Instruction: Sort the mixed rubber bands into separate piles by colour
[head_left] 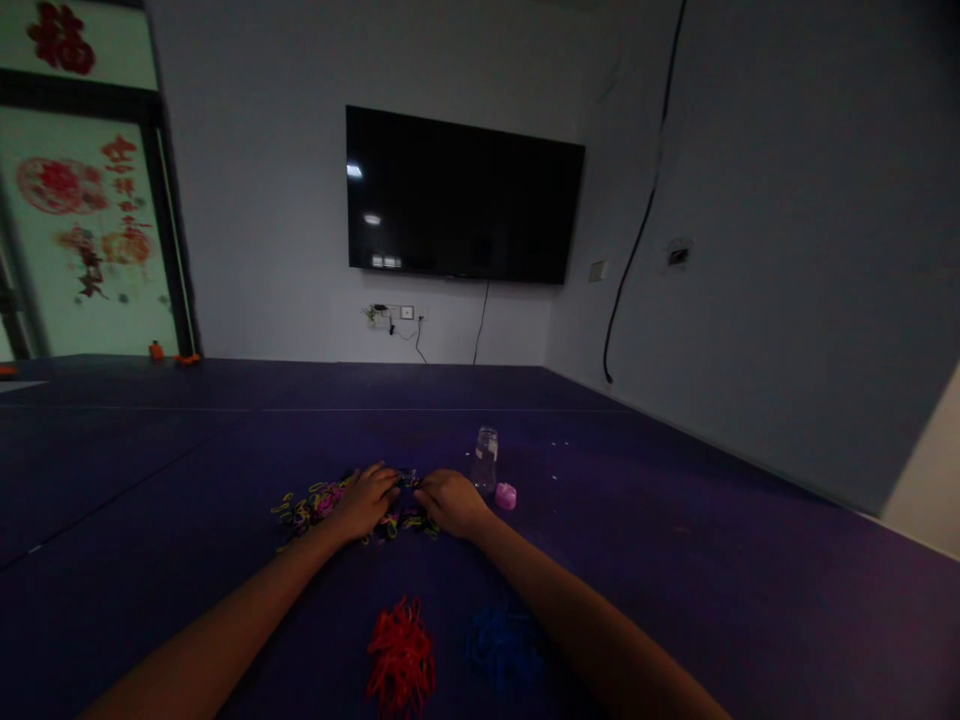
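Note:
A loose pile of small rubber bands [324, 498] in pink, yellow, black and purple lies on the dark purple surface. My left hand [369, 500] rests over the right part of this pile, its fingers stretched forward and a little apart. Facing it, my right hand [452, 502] touches the pile's right end with its fingers bent together; whatever is between them is hidden. A clear bottle [486, 458] stands upright just beyond my right hand, and a pink cap [506, 495] sits beside it. Closer to me lie a heap of red bands [401, 658] and a heap of blue bands [502, 645].
The purple surface [675, 590] stretches to the walls. Tiny white bits [555, 477] lie right of the bottle. A television [461, 195] hangs on the far wall above sockets [406, 313]. A black cable [636, 240] runs down the right wall. Orange objects [156, 350] stand near the door.

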